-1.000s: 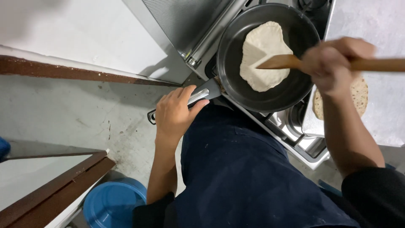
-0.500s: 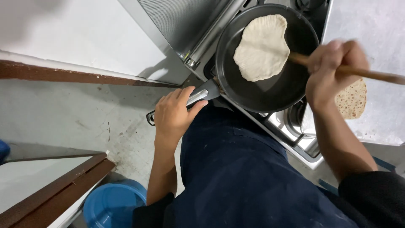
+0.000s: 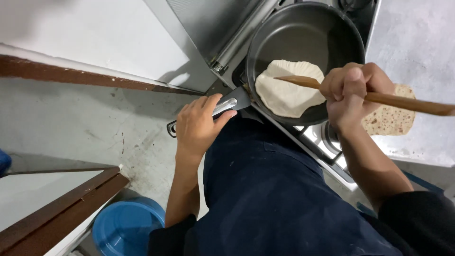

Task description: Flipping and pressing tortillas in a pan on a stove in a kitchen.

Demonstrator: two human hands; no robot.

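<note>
Across the lower centre and right of the frame we see our dark navy cloth garment, the largest thing in view, with the grey speckled concrete floor to its left and a pale grey stone counter in the upper right. The steel stove top runs diagonally from top centre to the right middle. On it sits the round black non-stick frying pan, upper centre, and the pale, uncooked round flatbread lies in the pan's lower part, against the near wall. Our left hand, centre left, has its fingers wrapped tight round the pan's grey and black metal handle, which juts down-left from the rim; the flatbread lies just right of those fingers, apart from them. Our right hand, right of centre, is closed in a fist round the long wooden spatula, whose flat tip reaches left over the flatbread's top; the flatbread lies just left of these fingers. A browned, spotted cooked flatbread rests on the counter behind that hand. A round blue plastic tub stands at the lower left. We see no packages, labels or signs.
</note>
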